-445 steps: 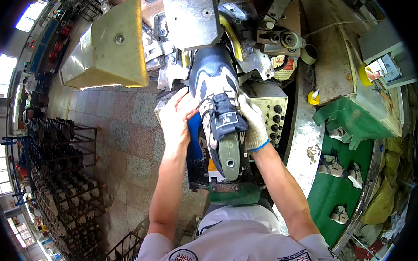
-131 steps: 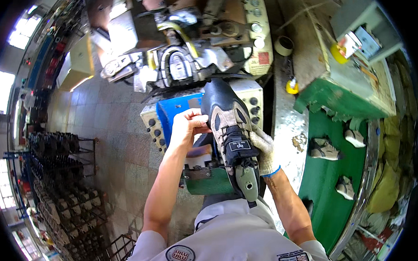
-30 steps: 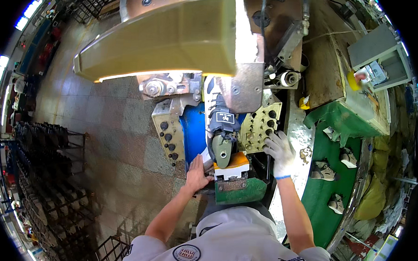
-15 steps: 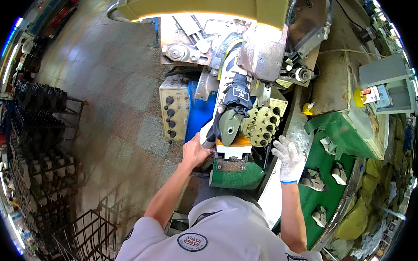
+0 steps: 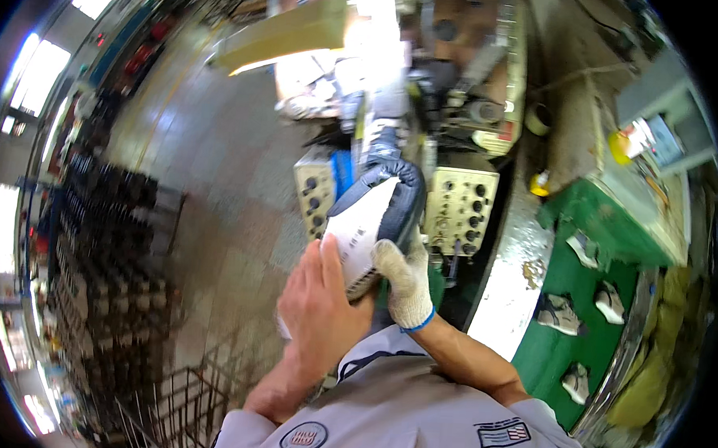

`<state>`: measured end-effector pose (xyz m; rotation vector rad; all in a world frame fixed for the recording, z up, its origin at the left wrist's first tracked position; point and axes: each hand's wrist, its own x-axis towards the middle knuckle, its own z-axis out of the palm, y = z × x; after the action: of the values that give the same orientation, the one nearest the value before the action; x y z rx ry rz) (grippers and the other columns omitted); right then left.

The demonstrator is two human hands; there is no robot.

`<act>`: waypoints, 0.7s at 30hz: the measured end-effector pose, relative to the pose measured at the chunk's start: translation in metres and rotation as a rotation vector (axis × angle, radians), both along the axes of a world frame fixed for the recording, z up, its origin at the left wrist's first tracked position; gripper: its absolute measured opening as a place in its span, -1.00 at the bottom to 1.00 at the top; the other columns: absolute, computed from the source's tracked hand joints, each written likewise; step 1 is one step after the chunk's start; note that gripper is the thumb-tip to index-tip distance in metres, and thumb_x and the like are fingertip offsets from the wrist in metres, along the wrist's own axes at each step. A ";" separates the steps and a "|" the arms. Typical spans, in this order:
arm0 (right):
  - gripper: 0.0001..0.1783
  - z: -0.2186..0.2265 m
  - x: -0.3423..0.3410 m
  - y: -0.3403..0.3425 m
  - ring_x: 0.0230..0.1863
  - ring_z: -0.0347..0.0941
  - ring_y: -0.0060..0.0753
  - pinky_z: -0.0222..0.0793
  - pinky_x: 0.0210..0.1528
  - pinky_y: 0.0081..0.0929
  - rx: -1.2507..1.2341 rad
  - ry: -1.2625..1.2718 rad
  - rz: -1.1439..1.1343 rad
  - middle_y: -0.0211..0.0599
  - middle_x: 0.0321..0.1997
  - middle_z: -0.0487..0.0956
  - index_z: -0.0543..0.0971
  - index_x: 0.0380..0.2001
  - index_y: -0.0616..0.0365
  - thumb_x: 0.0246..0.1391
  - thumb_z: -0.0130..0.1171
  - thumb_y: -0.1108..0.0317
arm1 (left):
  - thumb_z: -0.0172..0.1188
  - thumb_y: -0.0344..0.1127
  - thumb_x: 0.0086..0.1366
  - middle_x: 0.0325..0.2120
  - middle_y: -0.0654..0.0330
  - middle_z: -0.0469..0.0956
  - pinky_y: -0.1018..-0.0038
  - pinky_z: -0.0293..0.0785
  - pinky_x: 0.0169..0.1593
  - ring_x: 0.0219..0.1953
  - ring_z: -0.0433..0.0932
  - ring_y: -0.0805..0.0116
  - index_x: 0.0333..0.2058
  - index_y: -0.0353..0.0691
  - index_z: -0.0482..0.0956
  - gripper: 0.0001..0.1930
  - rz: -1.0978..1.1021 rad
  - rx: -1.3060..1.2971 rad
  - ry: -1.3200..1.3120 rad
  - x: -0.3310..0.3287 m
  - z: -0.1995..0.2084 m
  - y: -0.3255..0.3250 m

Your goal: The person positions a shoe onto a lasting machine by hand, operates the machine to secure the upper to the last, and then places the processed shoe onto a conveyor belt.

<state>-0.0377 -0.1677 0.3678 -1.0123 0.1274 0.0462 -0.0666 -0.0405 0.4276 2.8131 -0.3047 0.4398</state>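
A shoe upper [image 5: 360, 228] is turned bottom up in front of me, its white underside edged by dark blue material folded round the toe. My left hand [image 5: 317, 298], bare, lies along its white heel end with the fingers pressed against it; whether the thumb grips underneath is hidden. On the opposite side my right hand [image 5: 404, 284], in a white knit glove with a blue cuff, closes on the upper with its thumb on the edge. The toe points at the machine [image 5: 373, 88], whose bright middle is blurred.
Control panels with black knobs [image 5: 461, 211] flank the machine. At right, several shoes [image 5: 561, 314] sit on a green belt [image 5: 535, 368] beside a metal ledge [image 5: 507, 270]. Dark racks of shoes [image 5: 105, 269] and a wire-frame cart [image 5: 179, 408] stand left. A yellow lamp hood [image 5: 291, 35] hangs above.
The shoe upper has come out of the machine toward me and been turned bottom up. My right hand has moved left from beside the machine and taken hold of it. My view has shifted.
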 end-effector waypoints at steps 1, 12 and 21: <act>-0.25 0.007 0.001 -0.015 0.06 0.48 -0.38 0.41 0.16 -0.40 0.158 -0.003 -0.114 -0.23 0.08 0.55 0.36 0.26 0.22 0.14 0.31 0.00 | 0.51 -0.14 0.01 -0.03 -0.17 0.56 0.20 0.56 -0.02 -0.03 0.60 -0.07 0.21 -0.37 0.37 -0.17 -0.090 -0.108 0.044 -0.002 0.007 -0.015; -0.56 -0.082 -0.112 -0.249 -0.23 0.66 -0.30 0.61 -0.13 -0.34 0.596 0.100 -0.460 -0.12 -0.20 0.69 0.61 -0.10 0.32 0.14 0.19 0.13 | 0.46 -0.16 0.12 0.03 0.10 0.61 0.44 0.35 0.18 0.05 0.55 0.30 0.17 -0.50 0.49 -0.29 -0.534 -1.448 1.346 0.034 -0.112 -0.221; -0.67 -0.155 -0.279 -0.340 -0.32 0.64 -0.44 0.59 -0.22 -0.45 0.690 0.203 -0.887 -0.23 -0.24 0.69 0.62 -0.13 0.27 0.21 0.18 0.21 | 0.14 -0.31 0.33 -0.11 0.12 0.58 0.44 0.37 0.07 -0.09 0.52 0.36 0.08 -0.50 0.49 -0.57 -0.710 -1.150 1.717 -0.094 -0.199 -0.383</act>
<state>-0.3166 -0.5082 0.2131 -0.1969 0.6866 -0.5826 -0.1605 -0.4234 0.2283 1.0475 -0.3685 -1.3699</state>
